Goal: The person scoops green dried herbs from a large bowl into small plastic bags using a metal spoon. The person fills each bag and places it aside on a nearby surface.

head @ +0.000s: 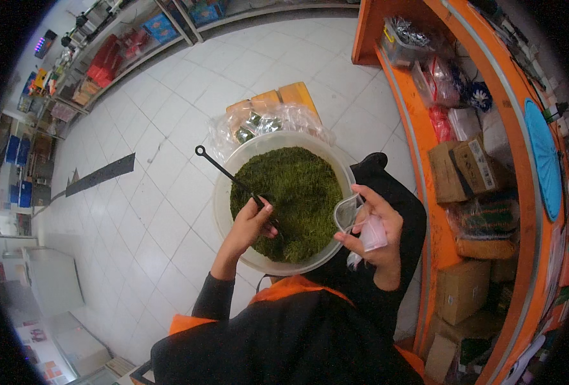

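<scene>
A round translucent plastic tub [223, 231] stands in front of me, filled with a dry, green, shredded herb-like material [289, 192]. Over its left part, my left hand [255, 224] grips a black handle [224, 168] with a ring at its end. The handle's lower end is hidden at the green material, so the tool's head cannot be made out. By the tub's right rim, my right hand [375, 226] holds a small clear plastic bag [348, 214] with its mouth spread. A pinkish plastic piece [374, 233] lies against the same palm.
Behind the tub, a clear plastic bag [308, 120] with green contents rests on a yellow slatted stool [296, 96]. An orange shelf unit [409, 125] with cardboard boxes [463, 291] and bags runs along the right. Metal racks [135, 55] line the far left. White tiles [169, 130] cover the floor.
</scene>
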A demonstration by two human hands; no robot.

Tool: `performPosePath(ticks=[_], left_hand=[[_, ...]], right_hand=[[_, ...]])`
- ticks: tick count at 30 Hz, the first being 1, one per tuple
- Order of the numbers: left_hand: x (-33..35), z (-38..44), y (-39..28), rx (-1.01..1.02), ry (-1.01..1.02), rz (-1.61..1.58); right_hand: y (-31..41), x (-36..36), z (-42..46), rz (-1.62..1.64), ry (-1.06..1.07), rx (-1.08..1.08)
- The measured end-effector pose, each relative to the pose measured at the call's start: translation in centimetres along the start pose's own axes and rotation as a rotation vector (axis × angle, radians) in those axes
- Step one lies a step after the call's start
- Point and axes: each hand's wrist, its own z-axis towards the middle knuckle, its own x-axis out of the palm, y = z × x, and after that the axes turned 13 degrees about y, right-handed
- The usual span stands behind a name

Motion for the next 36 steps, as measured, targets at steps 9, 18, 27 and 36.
performPosePath(ticks=[9, 18, 27, 36], left_hand=[[0.0, -2.1, -7.4, 0.564, -0.175, -0.099], [4.3, -4.2, -10.4, 1.105, 0.126, 1.271], [4.1, -2.1, -6.7, 0.749, -0.064, 0.655], [5.7, -1.3, -5.0, 0.817, -0.098, 0.583]], right_hand=[[1.2, 2.7, 2.5, -0.143, 0.080, 0.025], [-1.1, 4.5, 3.8, -0.061, 0.071, 0.009], [0.9, 4.6, 3.9, -0.283, -0.047, -0.066], [0.5, 5.2, 3.7, -0.249, -0.245, -0.236]])
